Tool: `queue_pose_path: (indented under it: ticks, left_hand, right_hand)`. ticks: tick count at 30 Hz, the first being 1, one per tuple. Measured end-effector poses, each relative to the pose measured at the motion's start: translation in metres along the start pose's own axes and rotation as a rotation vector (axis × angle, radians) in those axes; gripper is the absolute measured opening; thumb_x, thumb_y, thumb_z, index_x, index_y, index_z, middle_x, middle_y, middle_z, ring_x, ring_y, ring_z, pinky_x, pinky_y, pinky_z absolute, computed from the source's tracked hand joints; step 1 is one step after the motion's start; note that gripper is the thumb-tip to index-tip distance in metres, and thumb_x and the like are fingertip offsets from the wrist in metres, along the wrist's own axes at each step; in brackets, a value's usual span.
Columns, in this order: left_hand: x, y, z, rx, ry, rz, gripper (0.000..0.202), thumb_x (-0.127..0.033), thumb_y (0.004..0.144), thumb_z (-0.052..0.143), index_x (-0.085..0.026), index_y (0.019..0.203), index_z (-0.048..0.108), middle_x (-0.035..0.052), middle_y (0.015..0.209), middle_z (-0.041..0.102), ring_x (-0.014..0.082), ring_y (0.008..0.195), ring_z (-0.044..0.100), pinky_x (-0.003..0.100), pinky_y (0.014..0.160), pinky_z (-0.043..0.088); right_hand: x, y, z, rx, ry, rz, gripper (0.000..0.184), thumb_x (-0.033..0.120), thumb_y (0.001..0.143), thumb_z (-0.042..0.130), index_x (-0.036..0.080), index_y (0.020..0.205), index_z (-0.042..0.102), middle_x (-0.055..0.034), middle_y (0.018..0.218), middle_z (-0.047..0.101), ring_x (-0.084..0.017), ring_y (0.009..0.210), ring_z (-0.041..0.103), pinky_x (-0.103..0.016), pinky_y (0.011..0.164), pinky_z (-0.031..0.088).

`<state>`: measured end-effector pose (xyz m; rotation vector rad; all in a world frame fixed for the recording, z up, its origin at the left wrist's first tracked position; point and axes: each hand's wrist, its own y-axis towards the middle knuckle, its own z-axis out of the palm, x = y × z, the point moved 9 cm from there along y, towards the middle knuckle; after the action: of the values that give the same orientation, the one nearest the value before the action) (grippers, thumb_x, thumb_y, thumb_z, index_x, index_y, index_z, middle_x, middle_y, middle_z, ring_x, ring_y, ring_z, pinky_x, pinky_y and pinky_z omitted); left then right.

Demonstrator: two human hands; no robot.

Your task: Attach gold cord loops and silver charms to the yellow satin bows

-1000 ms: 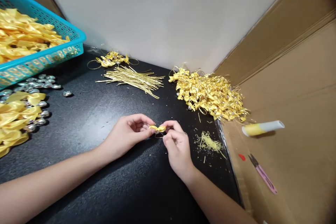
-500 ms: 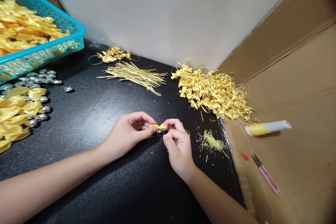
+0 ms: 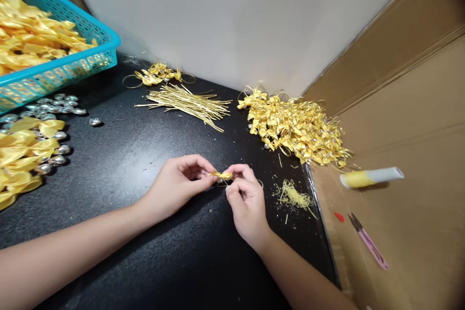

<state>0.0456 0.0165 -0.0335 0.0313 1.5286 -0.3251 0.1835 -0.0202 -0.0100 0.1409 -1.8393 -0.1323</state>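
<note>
Above the black tabletop, a small yellow ribbon bow [image 3: 222, 175] is stretched between my two hands. My left hand [image 3: 185, 174] pinches its left end between thumb and fingers. At the other end, my right hand [image 3: 247, 198] is closed, its fingers touching the bow while thumb and forefinger pinch close below it. A small silvery bell [image 3: 220, 181] shows under the middle of the bow, partly hidden. A thin gold loop [image 3: 260, 183] pokes out behind my right hand.
Gold cords [image 3: 189, 104] lie behind my hands. Finished-looking bows are heaped [image 3: 298, 128] at the right. Thread scraps [image 3: 294, 196], a yellow-and-white tube [image 3: 372, 177] and pink snips [image 3: 368, 242] are further right. Silver bells [image 3: 58, 105], loose bows [image 3: 22, 155] and a turquoise basket [image 3: 90, 60] stand left.
The hands and bow hold nearly the same pose. The surroundings have shifted only very slightly in view.
</note>
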Motion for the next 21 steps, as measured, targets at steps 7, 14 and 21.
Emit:
queue_pose_path:
  ticks: [7, 14, 21]
  left_hand:
    - [-0.011, -0.003, 0.001, 0.017, 0.037, 0.140, 0.007, -0.020, 0.069, 0.072, -0.016, 0.066, 0.067, 0.0021, 0.071, 0.070, 0.0129, 0.066, 0.064, 0.022, 0.063, 0.051]
    - [-0.034, -0.012, 0.003, -0.007, 0.246, 0.387, 0.010, -0.013, 0.074, 0.067, -0.018, 0.065, 0.068, 0.0022, 0.073, 0.071, 0.0142, 0.070, 0.067, 0.023, 0.066, 0.052]
    - [-0.043, -0.020, 0.004, -0.025, 0.344, 0.480, 0.012, -0.010, 0.074, 0.067, -0.019, 0.067, 0.070, 0.0010, 0.073, 0.072, 0.0136, 0.069, 0.067, 0.023, 0.066, 0.052]
  right_hand:
    - [0.000, 0.000, 0.001, 0.001, 0.000, 0.008, 0.023, 0.015, 0.076, 0.051, 0.019, 0.054, 0.044, -0.0050, 0.095, 0.057, -0.019, 0.087, 0.051, -0.036, 0.080, 0.040]
    - [0.003, -0.002, 0.002, -0.010, -0.027, 0.023, 0.025, 0.016, 0.078, 0.050, 0.020, 0.054, 0.042, -0.0055, 0.095, 0.057, -0.020, 0.089, 0.051, -0.037, 0.081, 0.042]
    - [0.011, -0.007, 0.003, -0.032, -0.070, -0.051, 0.024, 0.014, 0.081, 0.049, 0.020, 0.058, 0.046, -0.0059, 0.099, 0.057, -0.019, 0.093, 0.053, -0.037, 0.083, 0.044]
